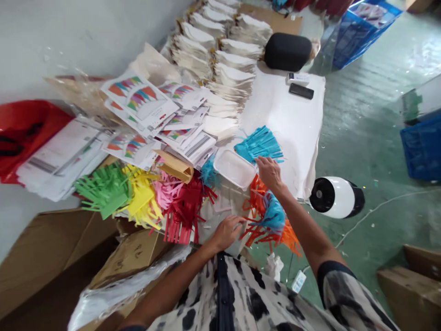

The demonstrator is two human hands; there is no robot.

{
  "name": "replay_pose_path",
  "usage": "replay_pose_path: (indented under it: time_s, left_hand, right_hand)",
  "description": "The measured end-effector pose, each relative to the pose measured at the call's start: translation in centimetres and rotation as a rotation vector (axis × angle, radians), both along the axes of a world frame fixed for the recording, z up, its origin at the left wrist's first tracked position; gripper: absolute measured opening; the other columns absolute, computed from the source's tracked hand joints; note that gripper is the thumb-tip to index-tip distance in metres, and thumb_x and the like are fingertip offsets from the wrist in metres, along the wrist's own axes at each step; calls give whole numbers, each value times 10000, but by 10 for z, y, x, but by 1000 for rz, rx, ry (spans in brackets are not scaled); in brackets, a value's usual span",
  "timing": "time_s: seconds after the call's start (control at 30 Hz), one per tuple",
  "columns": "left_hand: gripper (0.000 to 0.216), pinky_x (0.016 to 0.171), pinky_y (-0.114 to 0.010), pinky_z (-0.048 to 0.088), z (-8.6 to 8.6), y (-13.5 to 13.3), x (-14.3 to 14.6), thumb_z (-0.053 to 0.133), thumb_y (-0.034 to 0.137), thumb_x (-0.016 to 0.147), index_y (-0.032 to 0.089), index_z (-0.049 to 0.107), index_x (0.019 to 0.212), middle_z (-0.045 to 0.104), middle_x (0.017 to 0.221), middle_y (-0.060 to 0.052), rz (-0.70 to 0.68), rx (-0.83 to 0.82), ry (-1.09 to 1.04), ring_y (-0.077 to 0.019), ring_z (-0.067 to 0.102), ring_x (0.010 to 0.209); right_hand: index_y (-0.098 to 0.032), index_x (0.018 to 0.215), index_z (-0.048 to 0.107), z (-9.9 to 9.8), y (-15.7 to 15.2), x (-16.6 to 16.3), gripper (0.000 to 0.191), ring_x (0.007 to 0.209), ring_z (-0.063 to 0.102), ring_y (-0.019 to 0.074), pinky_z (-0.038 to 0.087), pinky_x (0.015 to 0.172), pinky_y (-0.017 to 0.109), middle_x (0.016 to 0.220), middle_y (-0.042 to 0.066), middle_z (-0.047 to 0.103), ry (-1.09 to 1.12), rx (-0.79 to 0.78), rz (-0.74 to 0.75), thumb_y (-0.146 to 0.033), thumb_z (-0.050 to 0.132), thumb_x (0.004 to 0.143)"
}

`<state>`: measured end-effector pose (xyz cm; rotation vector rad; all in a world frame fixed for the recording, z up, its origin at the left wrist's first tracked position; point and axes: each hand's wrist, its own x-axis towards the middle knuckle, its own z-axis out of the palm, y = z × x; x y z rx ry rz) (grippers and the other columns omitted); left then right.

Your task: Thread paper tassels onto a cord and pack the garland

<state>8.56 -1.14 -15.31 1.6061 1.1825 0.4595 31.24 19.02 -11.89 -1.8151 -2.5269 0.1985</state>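
A blue paper tassel (259,143) lies fanned out on the white-covered table, and my right hand (269,172) is closed at its lower edge, fingers bent over the strips. Lower down, my left hand (228,232) holds nothing that I can see; its fingers are loosely curled and apart, close to the strips of an orange tassel (289,236). Another blue tassel (274,214) rests on the orange ones, below my right forearm. Between the hands and the printed packs stands a shallow white plastic tray (234,169).
Green (105,188), yellow (143,195), pink (167,191) and red tassels (184,209) lie to the left. Behind them are printed cards (141,103) and stacked white bundles (237,59). A black case (287,51) sits far back; a white-and-black device (339,196) is at right.
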Motion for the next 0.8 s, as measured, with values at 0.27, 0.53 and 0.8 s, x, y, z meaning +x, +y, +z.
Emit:
replay_pose_path:
  time_s: [0.27, 0.53, 0.8]
  left_hand:
    - [262, 938, -338, 548, 0, -15, -27, 519, 221, 961, 243, 762, 1058, 795, 1054, -25, 228, -120, -5, -199, 733, 1016]
    - [255, 903, -319, 546, -3, -25, -33, 534, 218, 944, 242, 777, 1017, 803, 1019, -17, 252, -149, 8, -193, 739, 972]
    - [244, 909, -331, 553, 6, -12, -40, 543, 217, 944, 231, 779, 1007, 799, 987, -24, 265, -50, -25, -188, 735, 939]
  right_hand:
    - [-223, 1502, 564, -55, 85, 5, 471, 1415, 519, 264, 316, 1146, 439, 1554, 111, 589, -4, -84, 333, -189, 526, 1034]
    - [-277, 1383, 676, -72, 78, 12, 434, 1270, 643, 236, 456, 1009, 348, 1432, 81, 693, 145, -25, 182, -173, 516, 993]
    - [-165, 1031, 681, -11, 98, 44, 407, 712, 536, 169, 433, 704, 295, 807, 21, 640, 728, 449, -359, -485, 430, 1049]
